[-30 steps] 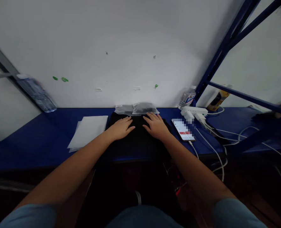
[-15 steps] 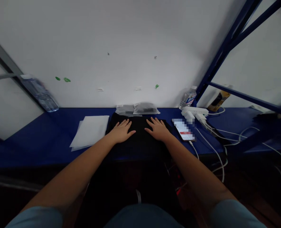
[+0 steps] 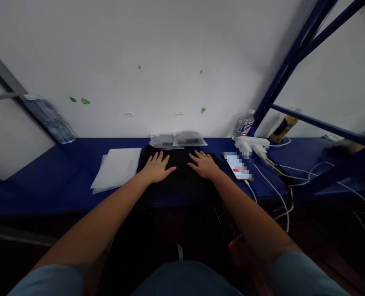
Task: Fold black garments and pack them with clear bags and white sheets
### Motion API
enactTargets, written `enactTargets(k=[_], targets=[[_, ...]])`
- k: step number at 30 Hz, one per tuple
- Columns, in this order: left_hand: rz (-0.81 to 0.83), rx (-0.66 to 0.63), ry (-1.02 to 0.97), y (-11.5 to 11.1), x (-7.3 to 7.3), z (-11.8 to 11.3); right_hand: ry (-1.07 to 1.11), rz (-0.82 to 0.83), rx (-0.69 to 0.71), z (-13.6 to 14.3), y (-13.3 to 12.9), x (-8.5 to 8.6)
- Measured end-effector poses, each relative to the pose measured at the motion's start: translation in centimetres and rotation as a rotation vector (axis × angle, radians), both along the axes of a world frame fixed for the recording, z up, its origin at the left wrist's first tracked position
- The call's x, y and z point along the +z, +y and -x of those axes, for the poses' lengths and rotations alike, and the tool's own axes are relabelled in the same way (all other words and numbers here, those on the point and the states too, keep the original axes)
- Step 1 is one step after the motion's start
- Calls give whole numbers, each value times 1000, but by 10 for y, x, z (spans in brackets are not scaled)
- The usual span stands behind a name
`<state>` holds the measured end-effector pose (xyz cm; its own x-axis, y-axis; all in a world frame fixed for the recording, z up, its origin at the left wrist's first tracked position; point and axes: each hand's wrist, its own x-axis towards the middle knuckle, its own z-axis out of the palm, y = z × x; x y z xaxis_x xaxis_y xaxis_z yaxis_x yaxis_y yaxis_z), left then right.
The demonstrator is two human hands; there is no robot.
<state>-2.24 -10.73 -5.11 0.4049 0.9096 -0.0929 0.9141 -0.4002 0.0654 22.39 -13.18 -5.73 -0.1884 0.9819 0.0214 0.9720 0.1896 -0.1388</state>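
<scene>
Plain indoor workspace (blue desktop [image 3: 56,172], power strip [image 3: 254,142])

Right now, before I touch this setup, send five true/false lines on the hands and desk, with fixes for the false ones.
1. The right hand lies spread on the black cloth. True.
2. The left hand is clenched in a fist. False: it lies open on the black cloth, like the right hand.
3. The phone lies right of the black cloth, with a white cable at its near end. True.
4. The translucent bags lie nearer to the person than the hands do. False: they lie beyond the hands, by the wall.
5. The white sheets lie right of the phone. False: they lie left of the black cloth.
</scene>
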Motion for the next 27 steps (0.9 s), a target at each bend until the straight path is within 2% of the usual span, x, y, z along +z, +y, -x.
enactTargets(k=[8, 22, 27], targets=[[22, 37, -8, -1, 0, -2, -10, 1, -3, 0, 2, -5], [-53, 51, -42, 1, 1, 5, -21, 20, -8, -1, 3, -4], [-8, 70, -34, 3, 0, 6, -19, 13, -7, -2, 4, -5]])
